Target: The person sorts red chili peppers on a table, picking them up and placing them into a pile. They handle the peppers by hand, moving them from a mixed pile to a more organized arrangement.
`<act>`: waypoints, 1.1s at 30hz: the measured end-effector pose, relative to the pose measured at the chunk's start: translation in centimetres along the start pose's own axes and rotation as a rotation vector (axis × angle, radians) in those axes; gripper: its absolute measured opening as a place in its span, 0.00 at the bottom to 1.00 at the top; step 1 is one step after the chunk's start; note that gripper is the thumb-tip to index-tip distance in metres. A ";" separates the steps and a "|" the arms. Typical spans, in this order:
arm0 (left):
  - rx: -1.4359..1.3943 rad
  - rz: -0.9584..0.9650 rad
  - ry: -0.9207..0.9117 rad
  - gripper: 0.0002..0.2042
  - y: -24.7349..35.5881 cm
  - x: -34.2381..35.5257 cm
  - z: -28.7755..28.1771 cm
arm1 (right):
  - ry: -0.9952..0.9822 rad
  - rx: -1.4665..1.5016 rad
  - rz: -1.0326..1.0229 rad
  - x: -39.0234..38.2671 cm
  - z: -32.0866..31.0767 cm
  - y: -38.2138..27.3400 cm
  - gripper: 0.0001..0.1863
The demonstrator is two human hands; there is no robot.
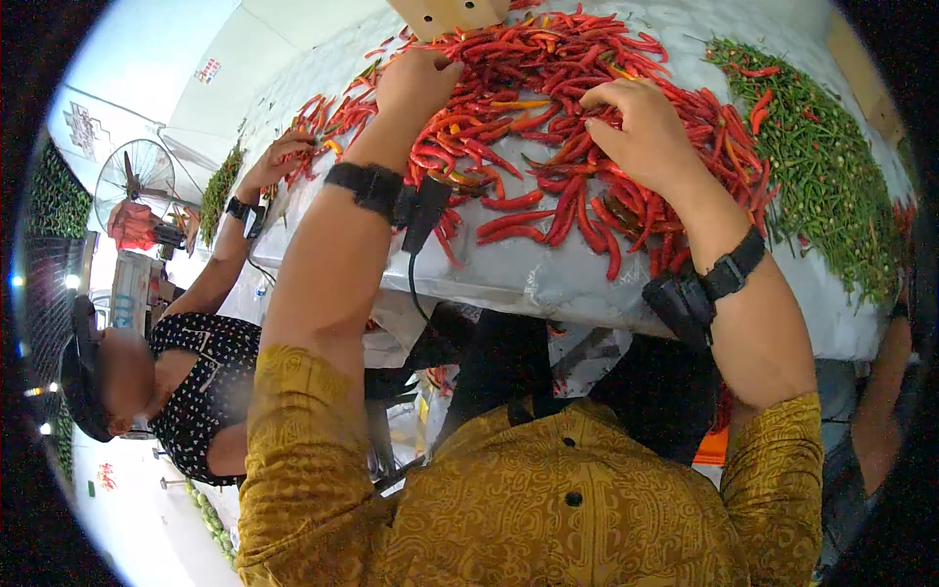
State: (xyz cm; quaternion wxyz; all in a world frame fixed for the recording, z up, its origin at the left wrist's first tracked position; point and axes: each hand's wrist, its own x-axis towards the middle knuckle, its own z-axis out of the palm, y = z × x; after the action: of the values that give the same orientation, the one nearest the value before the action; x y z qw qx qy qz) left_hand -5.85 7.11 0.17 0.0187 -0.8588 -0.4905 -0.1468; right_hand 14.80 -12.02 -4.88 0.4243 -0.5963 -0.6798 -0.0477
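Red chilli peppers (577, 220), a few orange or dark, lie in a wide loose heap on the plastic-covered table in front of me. My left hand (416, 88) is over the far left part of the heap, its back toward me. Its thumb shows, but the other fingers are mostly hidden, so what it grips, if anything, I cannot make out. To the right, my right hand (636, 127) hovers over the middle of the heap. Its thumb and forefinger are bent and apart, with nothing visible between them.
A heap of green stems or thin green chillies (812, 157) covers the table's right side. A cardboard box (445, 18) stands at the far edge. On the left, a co-worker's hand (284, 157) reaches into the chillies; a standing fan (135, 181) is behind.
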 end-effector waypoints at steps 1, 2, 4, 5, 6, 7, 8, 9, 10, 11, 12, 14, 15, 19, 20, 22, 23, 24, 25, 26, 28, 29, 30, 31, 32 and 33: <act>0.029 -0.034 -0.033 0.18 0.2 0.5 0.1 | 0.010 0.002 -0.003 0.0 0.0 0.0 0.12; 0.059 -0.069 -0.065 0.19 0.2 1.1 0.3 | 0.020 0.007 -0.007 0.0 0.0 0.0 0.12; 0.106 -0.114 -0.088 0.21 0.2 2.2 0.5 | 0.014 0.005 -0.017 0.0 0.0 0.0 0.11; 0.118 -0.119 -0.082 0.22 0.0 3.0 0.9 | 0.010 0.001 -0.017 -0.1 0.1 0.1 0.11; 0.133 -0.130 -0.074 0.23 -0.5 3.6 1.3 | 0.011 -0.006 -0.018 -0.1 0.1 0.0 0.11; 0.144 -0.116 -0.068 0.23 -1.0 4.2 1.7 | 0.011 -0.013 -0.020 0.0 0.2 0.0 0.11; 0.153 -0.098 -0.062 0.23 -1.1 4.6 1.8 | 0.012 -0.023 -0.019 0.0 0.2 0.0 0.11; 0.162 -0.081 -0.056 0.23 -1.3 4.8 2.0 | 0.026 -0.021 -0.029 0.0 0.2 0.0 0.11; 0.142 -0.096 -0.089 0.23 -1.5 5.0 2.0 | 0.040 -0.020 -0.039 0.0 0.3 0.0 0.11; 0.120 -0.105 -0.126 0.23 -0.6 4.4 1.1 | 0.053 -0.021 -0.043 -0.1 0.3 0.1 0.11; 0.099 -0.115 -0.163 0.22 0.0 4.0 0.5 | 0.052 -0.027 -0.031 -0.2 0.2 0.2 0.11; 0.169 0.046 -0.158 0.21 -2.8 5.2 1.5 | 0.047 -0.019 -0.031 0.0 0.3 -0.2 0.11; 0.125 0.097 -0.134 0.20 -3.5 5.3 1.6 | 0.047 -0.010 -0.029 0.1 0.2 -0.3 0.11; -0.414 0.107 -0.053 0.17 -3.0 3.6 0.9 | 0.074 0.021 0.001 -0.1 -0.1 -0.4 0.10; -0.663 0.000 -0.073 0.16 -1.8 2.1 -0.2 | 0.085 0.040 0.003 0.0 0.0 -0.5 0.10; -1.035 -0.126 -0.115 0.15 0.9 -0.8 -2.1 | 0.099 0.108 -0.004 0.1 -0.1 -0.6 0.11; -1.154 -0.147 -0.138 0.15 2.4 -2.2 -2.8 | 0.106 0.145 -0.007 0.2 0.0 -0.6 0.12; -1.273 -0.168 -0.159 0.14 3.4 -3.5 -3.0 | 0.103 0.282 0.044 0.3 0.1 -0.8 0.13; -1.212 -0.098 -0.140 0.13 4.1 -4.7 -2.6 | 0.100 0.415 0.097 0.3 0.1 -1.1 0.14; -1.150 -0.029 -0.120 0.13 4.8 -5.7 -2.2 | 0.096 0.549 0.149 0.2 0.1 -1.4 0.15; -1.006 0.050 -0.101 0.12 6.6 -8.0 -1.7 | 0.005 0.728 0.216 0.2 -0.3 -1.6 0.17; -0.923 0.060 -0.097 0.11 7.7 -9.4 -1.9 | -0.043 0.818 0.246 0.3 -0.5 -1.7 0.17; -0.843 0.067 -0.095 0.11 8.6 -10.3 -1.8 | -0.050 0.819 0.229 0.3 -0.5 -1.7 0.17; -0.832 0.129 -0.020 0.11 9.1 -10.6 -1.1 | -0.056 0.819 0.212 0.3 -0.4 -1.7 0.17; -0.816 0.191 0.054 0.11 9.5 -10.9 -0.4 | -0.061 0.821 0.195 0.3 -0.3 -1.7 0.16; -0.800 0.253 0.128 0.11 9.8 -11.2 0.0 | -0.079 0.798 0.200 0.3 -0.3 -1.5 0.16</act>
State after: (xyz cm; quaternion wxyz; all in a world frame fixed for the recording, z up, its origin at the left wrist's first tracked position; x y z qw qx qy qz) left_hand -2.84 -7.36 -1.72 -0.2678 -0.8409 -0.2834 -0.3752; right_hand 13.67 -12.40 -3.88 0.5985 -0.4493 -0.5994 0.2839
